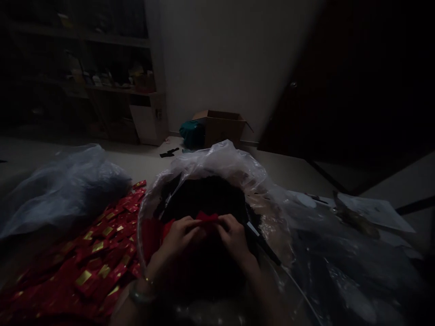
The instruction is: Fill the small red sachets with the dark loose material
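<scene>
In the dim head view, my left hand (180,234) and my right hand (233,235) are side by side, fingers closed on a small red item (208,218) that looks like cloth. Its exact kind is too dark to tell. Both hands are over a wide round container lined with a clear plastic bag (222,156), and dark material (204,194) fills it. More red material (149,237) lies beside my left hand. To the right of my right hand rests a slim black object (263,244) with a white label; a pale cord runs from its lower end.
Many red packets with gold patches (98,246) are heaped at left, before a bulky translucent plastic bag (78,185). Dark plastic sheeting (353,258) spreads at right. Behind are an open cardboard box (224,129), a teal bag (192,133) and shelves (118,88).
</scene>
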### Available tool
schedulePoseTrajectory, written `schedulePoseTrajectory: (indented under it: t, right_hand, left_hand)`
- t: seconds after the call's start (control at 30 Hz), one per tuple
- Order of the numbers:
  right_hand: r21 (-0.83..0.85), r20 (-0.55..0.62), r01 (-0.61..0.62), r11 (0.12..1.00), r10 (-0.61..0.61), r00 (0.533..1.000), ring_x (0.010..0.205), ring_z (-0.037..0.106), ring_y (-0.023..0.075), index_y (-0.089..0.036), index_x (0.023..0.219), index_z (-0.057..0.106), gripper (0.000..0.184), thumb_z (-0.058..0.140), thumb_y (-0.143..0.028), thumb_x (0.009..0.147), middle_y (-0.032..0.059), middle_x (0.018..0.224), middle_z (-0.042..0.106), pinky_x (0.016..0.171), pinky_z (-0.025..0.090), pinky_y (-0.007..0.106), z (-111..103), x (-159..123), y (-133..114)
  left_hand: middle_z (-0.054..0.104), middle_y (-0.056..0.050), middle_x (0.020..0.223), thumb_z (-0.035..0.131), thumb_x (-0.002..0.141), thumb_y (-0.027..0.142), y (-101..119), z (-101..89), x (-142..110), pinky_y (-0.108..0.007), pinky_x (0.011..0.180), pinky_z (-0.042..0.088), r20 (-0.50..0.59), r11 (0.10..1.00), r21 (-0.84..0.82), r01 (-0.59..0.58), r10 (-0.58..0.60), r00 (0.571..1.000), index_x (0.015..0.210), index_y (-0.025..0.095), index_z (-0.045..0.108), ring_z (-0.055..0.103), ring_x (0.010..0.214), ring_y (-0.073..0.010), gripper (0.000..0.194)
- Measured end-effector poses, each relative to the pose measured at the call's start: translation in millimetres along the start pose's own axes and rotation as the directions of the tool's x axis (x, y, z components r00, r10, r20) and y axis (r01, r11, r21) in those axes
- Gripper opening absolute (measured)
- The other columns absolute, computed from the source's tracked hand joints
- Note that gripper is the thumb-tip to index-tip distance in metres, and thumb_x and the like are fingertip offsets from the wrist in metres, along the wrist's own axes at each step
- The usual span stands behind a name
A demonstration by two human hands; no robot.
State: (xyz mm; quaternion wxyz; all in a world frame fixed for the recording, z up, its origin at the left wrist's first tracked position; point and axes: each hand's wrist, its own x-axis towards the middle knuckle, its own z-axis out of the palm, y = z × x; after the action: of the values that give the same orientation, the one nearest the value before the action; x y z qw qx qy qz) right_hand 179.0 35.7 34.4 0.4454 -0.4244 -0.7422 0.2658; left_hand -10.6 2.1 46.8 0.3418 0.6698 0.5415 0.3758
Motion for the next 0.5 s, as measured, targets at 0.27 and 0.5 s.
schedulePoseTrajectory:
  t: [0.27,0.5]
  right_hand:
    - [0.101,0.157,-0.149,0.984,0.132,0.979,0.077,0.065,0.0192,-0.020,0.090,0.065,0.015,0.052,-0.024,0.083,0.0027,0.085,0.071,0.068,0.047,0.027,-33.4,10.1,-1.1]
    - [-0.131,0.388,0.123,0.984,-0.063,0.920,0.072,0.060,0.0157,-0.021,0.088,0.065,0.019,0.049,-0.011,0.085,0.0022,0.086,0.071,0.072,0.041,0.028,-23.1,6.9,-22.4]
  left_hand:
    - [0.068,-0.010,0.089,0.055,0.074,0.045,-28.9,-36.4,8.9,-0.040,0.086,0.044,-0.430,0.954,0.239,0.179,-0.061,0.901,0.072,0.019,0.070,0.058,0.092,-0.0263,0.030]
    - [0.069,-0.005,0.098,0.049,0.080,0.049,-1.8,-0.4,3.8,-0.033,0.085,0.047,0.154,0.966,-0.213,0.150,-0.118,0.981,0.103,0.018,0.065,0.060,0.091,-0.0209,0.041]
